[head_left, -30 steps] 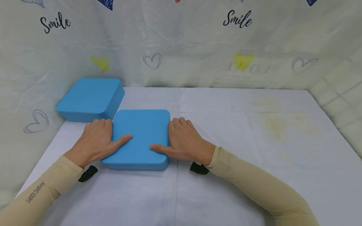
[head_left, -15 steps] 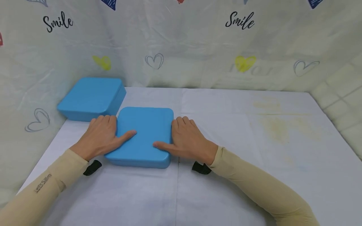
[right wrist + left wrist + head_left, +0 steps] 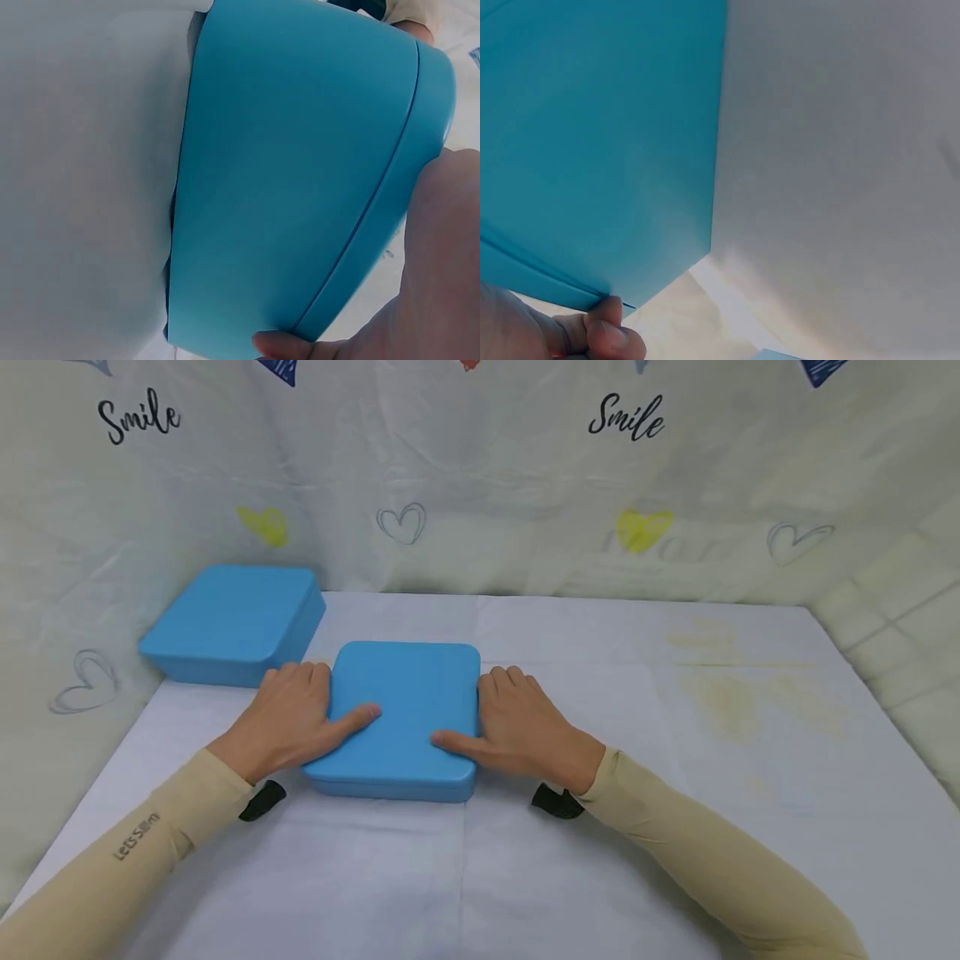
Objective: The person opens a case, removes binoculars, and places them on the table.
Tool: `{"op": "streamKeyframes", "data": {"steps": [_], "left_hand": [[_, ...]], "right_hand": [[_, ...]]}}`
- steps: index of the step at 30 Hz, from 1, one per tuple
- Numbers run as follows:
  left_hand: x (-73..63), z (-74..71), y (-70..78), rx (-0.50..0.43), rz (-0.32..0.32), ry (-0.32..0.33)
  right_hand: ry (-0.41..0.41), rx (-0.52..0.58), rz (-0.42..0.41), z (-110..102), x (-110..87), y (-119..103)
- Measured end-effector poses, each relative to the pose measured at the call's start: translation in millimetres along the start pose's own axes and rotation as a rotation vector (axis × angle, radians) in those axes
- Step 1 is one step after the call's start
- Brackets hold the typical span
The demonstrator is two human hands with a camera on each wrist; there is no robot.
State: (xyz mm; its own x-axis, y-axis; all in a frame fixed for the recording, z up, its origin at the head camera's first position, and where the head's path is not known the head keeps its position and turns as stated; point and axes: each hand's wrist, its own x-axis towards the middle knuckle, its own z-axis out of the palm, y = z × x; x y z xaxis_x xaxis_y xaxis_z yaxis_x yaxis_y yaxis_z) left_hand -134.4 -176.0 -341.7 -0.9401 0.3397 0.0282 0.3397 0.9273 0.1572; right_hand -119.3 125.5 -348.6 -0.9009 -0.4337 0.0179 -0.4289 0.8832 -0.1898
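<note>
The blue lidded box (image 3: 408, 693), gripped by the fingers of left hand (image 3: 296, 720) and right hand (image 3: 528, 722), has moved rightward, farther from the rear box (image 3: 232, 614).

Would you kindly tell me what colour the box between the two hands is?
The box is plain blue, best seen in the head view.

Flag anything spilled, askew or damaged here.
Yellowish-brown stains on the right of the white table cover look odd against the pale surface; fresh or old, can't tell. The near blue box and far blue box show no visible damage.
</note>
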Motion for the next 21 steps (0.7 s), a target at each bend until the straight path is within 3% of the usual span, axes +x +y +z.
{"op": "streamKeyframes", "data": {"steps": [12, 21], "left_hand": [[10.0, 6.2, 19.0, -0.014, 0.047, -0.016], [22.0, 10.5, 44.1, -0.027, 0.089, -0.03]], "right_hand": [[-0.006, -0.025, -0.012, -7.3, -17.6, 26.1], [-0.017, -0.029, -0.002, -14.6, -34.2, 51.3]]}}
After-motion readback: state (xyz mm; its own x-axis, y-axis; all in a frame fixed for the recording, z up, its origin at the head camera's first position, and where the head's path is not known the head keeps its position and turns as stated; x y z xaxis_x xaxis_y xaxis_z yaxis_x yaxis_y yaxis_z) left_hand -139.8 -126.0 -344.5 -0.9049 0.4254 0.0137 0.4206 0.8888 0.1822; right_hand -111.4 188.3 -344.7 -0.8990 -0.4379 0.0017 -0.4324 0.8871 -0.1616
